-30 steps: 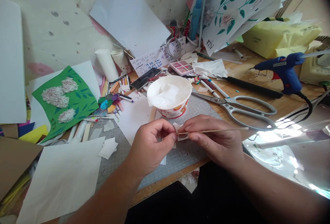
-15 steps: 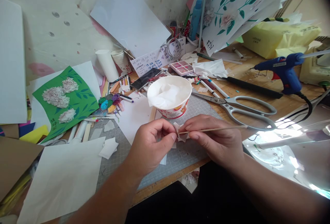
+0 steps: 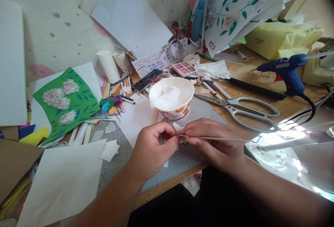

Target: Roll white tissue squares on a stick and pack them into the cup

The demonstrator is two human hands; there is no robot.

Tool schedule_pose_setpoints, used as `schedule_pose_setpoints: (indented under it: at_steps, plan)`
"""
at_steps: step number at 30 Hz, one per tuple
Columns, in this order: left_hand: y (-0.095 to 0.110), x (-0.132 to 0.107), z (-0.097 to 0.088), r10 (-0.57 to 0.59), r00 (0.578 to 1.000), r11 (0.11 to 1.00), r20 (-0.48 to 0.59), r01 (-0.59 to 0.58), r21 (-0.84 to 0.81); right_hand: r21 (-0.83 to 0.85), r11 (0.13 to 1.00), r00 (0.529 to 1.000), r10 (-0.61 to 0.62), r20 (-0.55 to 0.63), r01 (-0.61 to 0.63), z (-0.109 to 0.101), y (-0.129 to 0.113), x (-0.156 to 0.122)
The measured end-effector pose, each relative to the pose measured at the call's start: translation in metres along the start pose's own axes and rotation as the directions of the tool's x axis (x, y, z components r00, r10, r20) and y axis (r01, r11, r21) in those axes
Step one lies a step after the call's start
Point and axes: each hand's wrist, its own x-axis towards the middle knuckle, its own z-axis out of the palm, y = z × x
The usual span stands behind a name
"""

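Between finger and thumb, my right hand (image 3: 217,143) pinches a thin wooden stick (image 3: 224,139). The stick lies nearly level, its tip touching a small piece of white tissue paper (image 3: 176,127). My left hand (image 3: 155,148) is closed on that paper, thumb against forefinger; part of the paper is hidden by the fingers. Just beyond both hands stands a white paper bowl (image 3: 180,111) with red and yellow print, holding crumpled white tissue (image 3: 169,96). Under the hands is a grey cutting mat (image 3: 169,176).
Large scissors (image 3: 235,110) lie right of the bowl, and a blue glue gun (image 3: 287,70) stands farther right. A green picture with white paper flowers (image 3: 86,96), paint pots (image 3: 109,105) and small white paper squares (image 3: 110,150) are on the left. A phone (image 3: 147,79) rests behind.
The stick has tilted from rising towards the right to nearly level, with its far end lower. My right hand has shifted slightly down and left; the paper has turned a little.
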Motion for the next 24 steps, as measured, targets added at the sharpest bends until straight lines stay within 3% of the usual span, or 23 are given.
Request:
schedule_pose_setpoints:
  at_steps: [5,17,24]
  plan:
    - [-0.0002,0.0008,0.0014,0.005,1.000,1.000,-0.029,-0.005,0.004,-0.074,0.996,0.999,-0.047,0.027,0.049,0.0003,-0.0028,-0.0002]
    - [-0.0014,0.0016,0.0005,0.109,0.991,0.994,-0.072,-0.108,0.019,-0.038,0.999,0.998,-0.036,-0.041,0.035,0.0022,0.0003,-0.0003]
    - [-0.0073,0.0009,0.0030,0.153,0.977,0.987,-0.150,-0.145,0.068,-0.111,0.991,0.997,-0.078,0.020,0.080,0.0018,-0.0033,0.0004]
